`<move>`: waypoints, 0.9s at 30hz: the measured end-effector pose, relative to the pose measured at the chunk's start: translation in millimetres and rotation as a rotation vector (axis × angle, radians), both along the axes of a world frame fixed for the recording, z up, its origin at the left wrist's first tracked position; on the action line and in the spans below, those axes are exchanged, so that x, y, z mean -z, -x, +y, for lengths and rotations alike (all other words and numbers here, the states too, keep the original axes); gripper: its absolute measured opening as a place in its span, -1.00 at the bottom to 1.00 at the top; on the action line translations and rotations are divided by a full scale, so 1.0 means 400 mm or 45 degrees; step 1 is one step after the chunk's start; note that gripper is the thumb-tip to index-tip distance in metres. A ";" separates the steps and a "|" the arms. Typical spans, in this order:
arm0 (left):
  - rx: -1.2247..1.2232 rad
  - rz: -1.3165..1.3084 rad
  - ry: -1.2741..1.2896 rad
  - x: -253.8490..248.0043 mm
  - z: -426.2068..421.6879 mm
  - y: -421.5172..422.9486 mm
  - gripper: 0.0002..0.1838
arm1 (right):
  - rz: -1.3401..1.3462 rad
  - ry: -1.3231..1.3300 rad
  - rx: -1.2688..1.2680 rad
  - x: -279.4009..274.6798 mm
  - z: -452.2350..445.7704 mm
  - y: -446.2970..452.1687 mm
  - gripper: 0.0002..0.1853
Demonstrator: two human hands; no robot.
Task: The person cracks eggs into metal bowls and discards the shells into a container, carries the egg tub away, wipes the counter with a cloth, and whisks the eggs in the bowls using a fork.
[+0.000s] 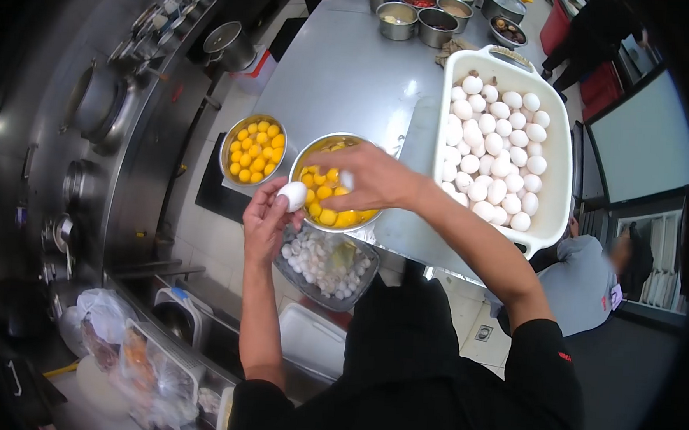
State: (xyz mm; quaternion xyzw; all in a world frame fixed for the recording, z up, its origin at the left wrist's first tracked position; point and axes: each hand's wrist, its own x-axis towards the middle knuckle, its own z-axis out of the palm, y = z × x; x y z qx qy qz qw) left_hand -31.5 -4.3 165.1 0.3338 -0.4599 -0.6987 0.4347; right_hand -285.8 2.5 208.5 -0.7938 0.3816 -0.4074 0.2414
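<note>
My left hand (266, 219) grips a white egg (292, 195) between thumb and fingers, at the left rim of a metal bowl (297, 154). Inside that bowl lie several yellow yolks (326, 192) in liquid. Over the same bowl is my right hand (366, 177), its fingers curled around a blurred white egg (347, 180); whether its shell is whole I cannot tell. To the left stands a second metal bowl (224, 158) of yolks. A big white tub (552, 195) full of white eggs (512, 146) is on the table to the right. Below the bowls sits a grey bin (298, 279) of eggshells (322, 260).
Metal containers of ingredients (397, 19) stand at the table's far end, beside a cloth (453, 51). A stove counter with pots (93, 101) runs along the left. One person in grey (575, 281) is low at the right; another in dark clothes (603, 30) stands farther back.
</note>
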 end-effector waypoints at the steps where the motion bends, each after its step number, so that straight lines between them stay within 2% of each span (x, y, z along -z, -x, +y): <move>1: 0.031 -0.016 0.023 -0.009 -0.009 0.012 -0.59 | 0.041 -0.058 -0.032 -0.005 -0.009 -0.015 -0.42; 3: 0.068 -0.050 -0.012 -0.029 -0.019 0.037 -0.56 | 0.127 -0.178 -0.105 -0.014 -0.018 -0.033 -0.45; 6: 0.150 -0.070 0.059 -0.020 -0.036 0.052 -0.54 | 0.016 -0.051 -0.023 0.024 -0.030 -0.036 -0.53; 10: 0.210 -0.235 0.137 -0.001 -0.055 0.066 -0.54 | 0.068 -0.039 0.103 0.046 -0.019 -0.033 -0.55; 13: 0.126 -0.350 0.152 0.000 -0.053 0.096 -0.58 | 0.053 -0.005 0.154 0.077 -0.016 -0.037 -0.54; 16: -0.010 -0.405 0.305 0.028 -0.054 0.132 -0.60 | 0.103 -0.004 0.224 0.103 -0.010 -0.044 -0.54; 22: -0.005 -0.614 0.401 0.021 -0.060 0.152 -0.58 | 0.092 0.053 0.298 0.145 -0.009 -0.042 -0.58; 25: 0.008 -0.863 0.706 0.022 -0.078 0.130 -0.50 | 0.151 0.063 0.292 0.143 -0.015 -0.020 -0.57; 27: -0.074 -1.192 1.156 0.001 -0.069 0.127 -0.47 | 0.289 -0.005 0.304 0.130 -0.013 -0.006 -0.56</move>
